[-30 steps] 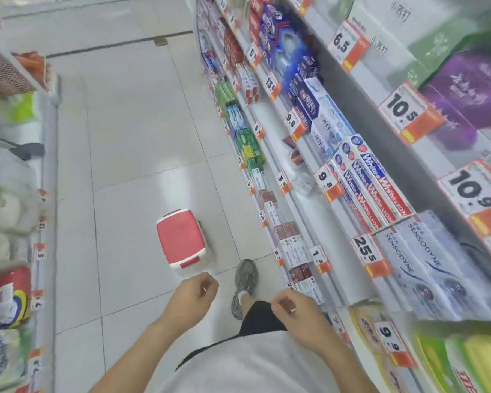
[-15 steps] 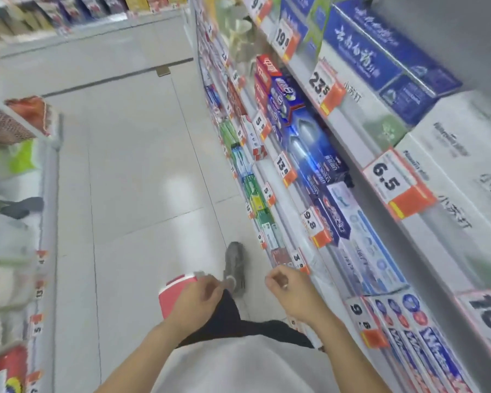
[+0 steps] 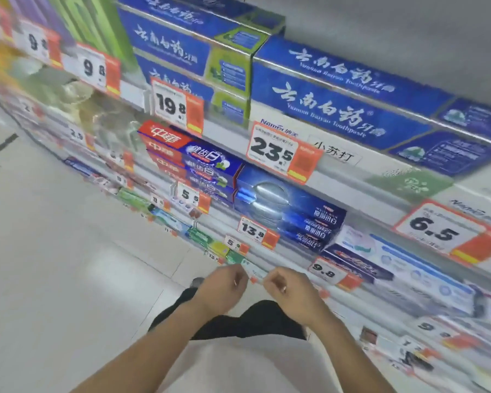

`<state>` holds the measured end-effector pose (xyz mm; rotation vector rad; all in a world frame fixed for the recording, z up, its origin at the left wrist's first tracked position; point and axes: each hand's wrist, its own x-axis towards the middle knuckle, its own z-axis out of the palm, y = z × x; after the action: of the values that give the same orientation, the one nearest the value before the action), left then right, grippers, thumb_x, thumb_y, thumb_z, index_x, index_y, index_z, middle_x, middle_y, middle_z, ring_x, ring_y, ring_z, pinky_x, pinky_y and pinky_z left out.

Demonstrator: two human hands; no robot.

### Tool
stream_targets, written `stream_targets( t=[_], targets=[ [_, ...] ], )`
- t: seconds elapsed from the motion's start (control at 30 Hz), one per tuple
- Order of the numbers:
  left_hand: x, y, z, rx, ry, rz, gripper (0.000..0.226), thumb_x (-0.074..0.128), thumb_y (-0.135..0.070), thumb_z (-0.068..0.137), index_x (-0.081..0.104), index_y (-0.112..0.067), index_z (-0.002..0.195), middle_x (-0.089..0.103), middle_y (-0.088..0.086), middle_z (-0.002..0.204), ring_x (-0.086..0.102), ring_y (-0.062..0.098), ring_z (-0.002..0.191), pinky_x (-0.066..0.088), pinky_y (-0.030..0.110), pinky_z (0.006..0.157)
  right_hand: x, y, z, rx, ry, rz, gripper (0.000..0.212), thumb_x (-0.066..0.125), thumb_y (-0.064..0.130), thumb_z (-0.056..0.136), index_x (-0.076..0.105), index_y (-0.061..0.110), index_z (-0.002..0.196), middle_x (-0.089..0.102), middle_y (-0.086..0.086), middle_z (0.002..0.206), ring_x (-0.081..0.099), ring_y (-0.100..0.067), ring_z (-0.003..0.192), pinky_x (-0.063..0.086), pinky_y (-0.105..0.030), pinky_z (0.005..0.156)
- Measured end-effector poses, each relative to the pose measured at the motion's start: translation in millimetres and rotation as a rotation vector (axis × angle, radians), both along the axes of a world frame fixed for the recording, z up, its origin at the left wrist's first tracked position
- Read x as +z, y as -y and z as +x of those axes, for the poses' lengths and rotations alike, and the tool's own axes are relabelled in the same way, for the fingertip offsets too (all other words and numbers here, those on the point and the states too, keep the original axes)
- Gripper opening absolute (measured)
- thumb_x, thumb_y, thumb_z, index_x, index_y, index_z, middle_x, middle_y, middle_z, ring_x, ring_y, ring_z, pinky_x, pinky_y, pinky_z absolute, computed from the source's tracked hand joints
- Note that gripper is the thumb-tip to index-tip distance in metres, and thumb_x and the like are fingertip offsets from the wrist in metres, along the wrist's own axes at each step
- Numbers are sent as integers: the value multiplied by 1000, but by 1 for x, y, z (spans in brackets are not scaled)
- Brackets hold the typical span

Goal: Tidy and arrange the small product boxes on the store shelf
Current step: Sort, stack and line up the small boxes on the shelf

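Note:
Toothpaste boxes fill the store shelves on my right. Large blue boxes (image 3: 338, 109) lie stacked on the upper shelf. Below them sit red-and-blue boxes (image 3: 187, 154), dark blue boxes (image 3: 289, 211) and pale blue-white boxes (image 3: 408, 268). My left hand (image 3: 221, 287) and right hand (image 3: 289, 293) are held close together in front of my waist, fingers curled, holding nothing. Both hands are short of the shelf fronts and touch no box. The image is motion-blurred.
Orange-and-white price tags (image 3: 278, 151) line every shelf edge (image 3: 352, 180). Lower shelves with green boxes (image 3: 201, 236) run away to the left. The tiled aisle floor (image 3: 68, 251) lies to my left, and my shoe (image 3: 197, 280) shows beyond my left hand.
The view has swung up and right towards the upper shelves. The red-topped container on the floor has left the view. My hands stay curled and close together in front of me.

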<state>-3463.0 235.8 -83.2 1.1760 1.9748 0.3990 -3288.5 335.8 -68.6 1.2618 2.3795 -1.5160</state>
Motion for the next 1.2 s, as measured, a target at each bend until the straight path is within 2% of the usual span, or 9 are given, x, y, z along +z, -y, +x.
stream_targets(
  t=[0.1,0.2,0.3,0.4,0.5,0.6,0.8,1.0,1.2],
  targets=[
    [-32,-27,-4,-109,20,82,18,49,-28,92,60,-19,82,64,-7,76,57,13,68,43,26,66,-29,4,2,-142,44,11,11,61,30,92,65,32,82,69,16,77,63,-3,71,53,-25,72],
    [-65,-50,16,-201,71,134,14,54,-16,90,65,-18,81,61,-10,73,55,8,67,37,17,61,-54,6,18,-155,150,51,32,57,31,96,52,38,66,56,15,62,51,1,57,40,-11,57],
    [-108,-64,40,-247,86,181,11,56,-17,86,66,-21,81,65,-10,74,59,10,70,43,19,64,-96,5,47,-230,204,57,28,54,31,95,53,32,67,59,6,69,56,-8,64,44,-11,61],
    [-165,-71,60,-241,106,267,9,58,-18,81,62,-26,80,68,-7,77,63,9,72,52,28,69,-149,0,77,-307,247,110,22,51,25,89,56,29,68,65,7,70,64,-18,71,54,-40,73],
    [-225,-81,82,-223,114,472,15,62,-10,78,61,-24,80,63,-12,77,56,0,74,47,22,70,-197,-9,98,-280,201,344,23,52,21,90,52,33,70,50,16,68,58,-15,70,50,-33,68],
    [-277,-100,97,-196,55,715,11,63,-13,79,63,-22,85,59,-11,85,50,-2,88,42,14,79,-250,-15,113,-191,169,671,11,50,18,88,61,21,85,52,8,77,59,-20,68,46,-29,61],
    [-312,-127,92,-456,-367,1026,29,50,-37,83,61,-19,102,57,-1,101,49,19,98,38,33,84,-306,-42,138,-264,79,1225,26,52,31,86,66,18,104,58,-4,100,57,-26,92,47,-39,77],
    [-294,-132,89,-380,-432,969,33,63,-39,83,59,-21,111,50,1,110,49,22,102,32,25,82,-311,-49,135,-426,74,1120,39,54,42,82,63,21,113,50,-9,113,48,-32,106,44,-48,91],
    [-294,-152,96,-410,-320,785,68,67,-51,76,41,-31,135,41,7,134,42,27,127,38,43,106,-299,-61,132,-600,-45,961,58,66,41,78,50,25,132,43,-14,126,40,-35,119,40,-50,101]
  ],
)
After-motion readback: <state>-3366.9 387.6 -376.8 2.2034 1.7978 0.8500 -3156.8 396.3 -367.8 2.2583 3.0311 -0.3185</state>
